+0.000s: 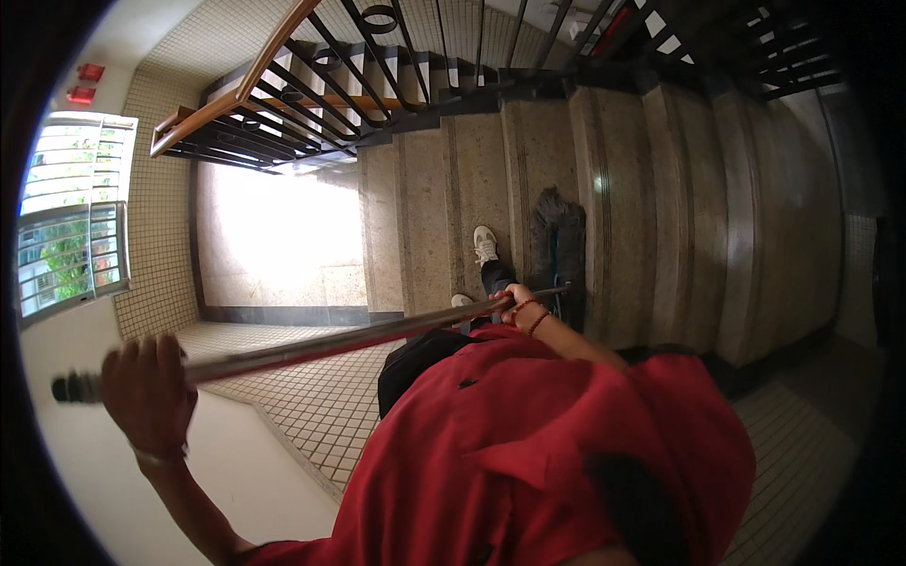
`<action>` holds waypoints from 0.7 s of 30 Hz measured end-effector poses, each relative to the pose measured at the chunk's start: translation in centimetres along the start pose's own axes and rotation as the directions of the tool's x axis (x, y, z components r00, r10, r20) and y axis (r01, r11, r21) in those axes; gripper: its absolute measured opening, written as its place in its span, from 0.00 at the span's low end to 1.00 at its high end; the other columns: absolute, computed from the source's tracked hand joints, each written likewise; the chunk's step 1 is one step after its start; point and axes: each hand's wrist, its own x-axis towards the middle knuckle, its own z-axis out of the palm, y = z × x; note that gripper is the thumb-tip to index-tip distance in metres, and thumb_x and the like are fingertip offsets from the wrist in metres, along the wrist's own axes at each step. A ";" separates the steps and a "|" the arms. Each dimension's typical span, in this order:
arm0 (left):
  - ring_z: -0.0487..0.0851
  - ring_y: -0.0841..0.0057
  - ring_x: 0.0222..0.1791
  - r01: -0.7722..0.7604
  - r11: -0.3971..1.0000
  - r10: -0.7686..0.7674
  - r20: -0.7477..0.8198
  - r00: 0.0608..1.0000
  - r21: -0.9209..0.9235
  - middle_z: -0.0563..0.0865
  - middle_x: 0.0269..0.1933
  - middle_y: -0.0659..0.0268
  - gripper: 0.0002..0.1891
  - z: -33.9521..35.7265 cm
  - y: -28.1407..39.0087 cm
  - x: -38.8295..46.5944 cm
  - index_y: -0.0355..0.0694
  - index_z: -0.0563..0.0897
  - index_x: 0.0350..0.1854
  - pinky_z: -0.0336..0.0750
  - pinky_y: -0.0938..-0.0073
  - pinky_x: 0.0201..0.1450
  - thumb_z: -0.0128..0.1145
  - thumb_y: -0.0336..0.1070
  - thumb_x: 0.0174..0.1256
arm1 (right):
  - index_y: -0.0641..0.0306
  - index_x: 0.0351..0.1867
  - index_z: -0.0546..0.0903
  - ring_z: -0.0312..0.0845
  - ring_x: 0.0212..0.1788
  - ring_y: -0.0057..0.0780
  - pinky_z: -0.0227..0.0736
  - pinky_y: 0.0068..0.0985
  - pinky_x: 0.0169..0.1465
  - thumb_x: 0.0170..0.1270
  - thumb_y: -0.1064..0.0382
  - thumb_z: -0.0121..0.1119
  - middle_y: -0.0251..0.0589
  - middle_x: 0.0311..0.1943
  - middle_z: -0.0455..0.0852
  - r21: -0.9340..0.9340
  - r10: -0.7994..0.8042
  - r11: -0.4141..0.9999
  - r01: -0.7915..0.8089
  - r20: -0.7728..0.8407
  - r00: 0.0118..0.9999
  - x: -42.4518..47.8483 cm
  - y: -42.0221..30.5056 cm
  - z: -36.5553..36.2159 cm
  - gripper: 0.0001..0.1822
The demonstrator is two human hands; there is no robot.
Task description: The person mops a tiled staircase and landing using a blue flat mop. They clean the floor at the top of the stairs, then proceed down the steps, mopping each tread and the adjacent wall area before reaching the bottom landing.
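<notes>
A dust mop with a metal pole (340, 339) slants across the view in front of my red shirt. My left hand (146, 396) is wrapped around the pole close to its dark-capped end. Further along, my right hand (522, 308), with red cord bracelets at the wrist, grips the pole near the mop head. The grey fringed mop head (572, 247) lies on a stone stair step, a teal strip showing along it. My light-coloured shoe (485, 244) is on the stairs beside the mop; the other shoe (461, 301) is partly hidden by the pole.
Stone stairs (623, 212) with grooved edges run across the view. A bright landing (276, 240) lies at the left, below a barred window (74, 212). Black metal railings with a wooden handrail (272, 56) border the far side. A tiled wall (318, 417) is at the near side.
</notes>
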 end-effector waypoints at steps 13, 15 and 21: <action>0.69 0.76 0.13 0.082 0.978 -0.070 -0.068 0.995 0.194 0.67 0.13 0.69 0.15 -6.2 4.3 3.5 0.42 0.64 0.13 0.67 0.78 0.18 0.58 0.29 0.49 | 0.52 0.10 0.66 0.71 0.16 0.26 0.53 0.20 0.07 0.48 0.60 0.46 0.38 0.14 0.75 -0.106 -0.259 0.946 0.306 0.321 0.911 -1.6 -15.0 11.6 0.11; 0.67 0.87 0.11 0.042 0.932 0.066 -0.282 0.957 0.360 0.69 0.13 0.78 0.14 -6.2 4.2 5.3 0.52 0.68 0.11 0.63 0.87 0.13 0.56 0.40 0.50 | 0.53 0.09 0.65 0.70 0.14 0.26 0.51 0.20 0.06 0.50 0.61 0.47 0.38 0.13 0.74 -0.098 -0.341 0.909 0.405 0.386 0.857 -2.5 -17.3 13.2 0.13; 0.68 0.90 0.13 0.007 0.888 0.152 -0.307 0.939 0.460 0.70 0.15 0.80 0.15 -8.7 6.7 4.4 0.51 0.66 0.11 0.65 0.92 0.14 0.58 0.41 0.50 | 0.62 0.13 0.70 0.69 0.17 0.31 0.69 0.29 0.27 0.49 0.70 0.53 0.38 0.12 0.71 0.407 -0.398 0.893 0.192 0.516 0.759 2.1 -16.6 11.5 0.10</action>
